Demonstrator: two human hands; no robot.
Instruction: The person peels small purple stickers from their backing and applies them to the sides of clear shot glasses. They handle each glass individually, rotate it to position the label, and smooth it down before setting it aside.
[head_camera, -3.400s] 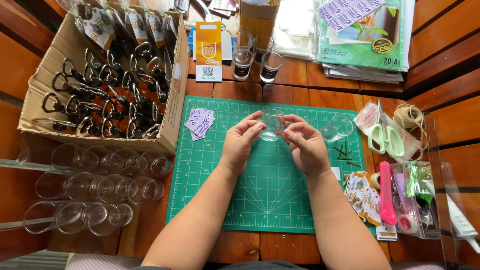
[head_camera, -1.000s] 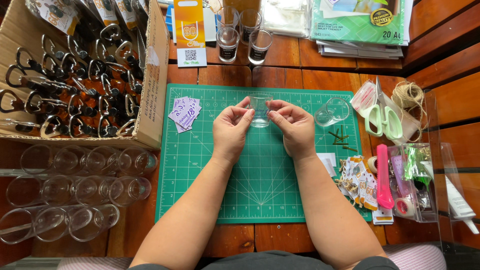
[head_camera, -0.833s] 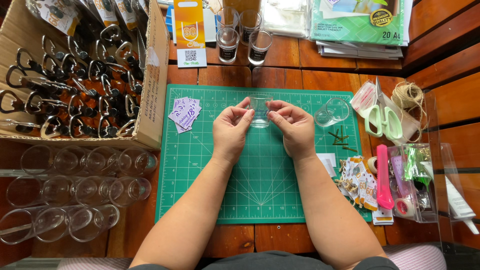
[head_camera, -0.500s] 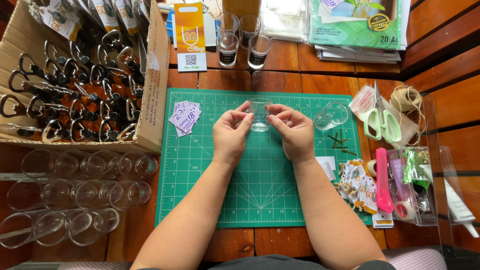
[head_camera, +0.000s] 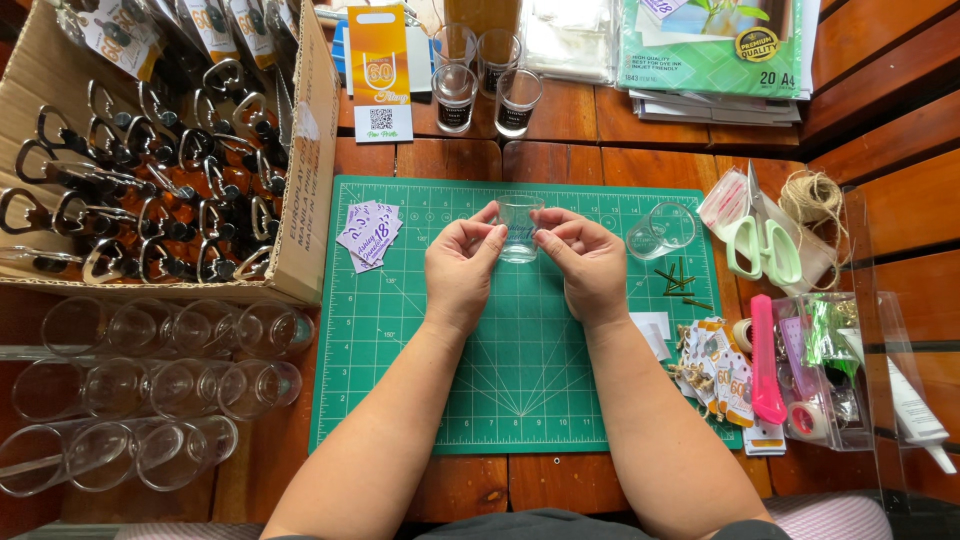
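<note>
Glass (head_camera: 519, 226) gripped between left hand (head_camera: 462, 268) and right hand (head_camera: 586, 266) above cutting mat (head_camera: 420, 400); labelled glasses (head_camera: 486, 82) beyond mat, bare glasses (head_camera: 150, 385) left of it remain.

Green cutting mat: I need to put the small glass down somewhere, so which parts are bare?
The green cutting mat is bare along its left side below the small cards, and between the forearms. Its right edge is crowded: a lying glass, dark sticks, tags, pink cutter.
</note>
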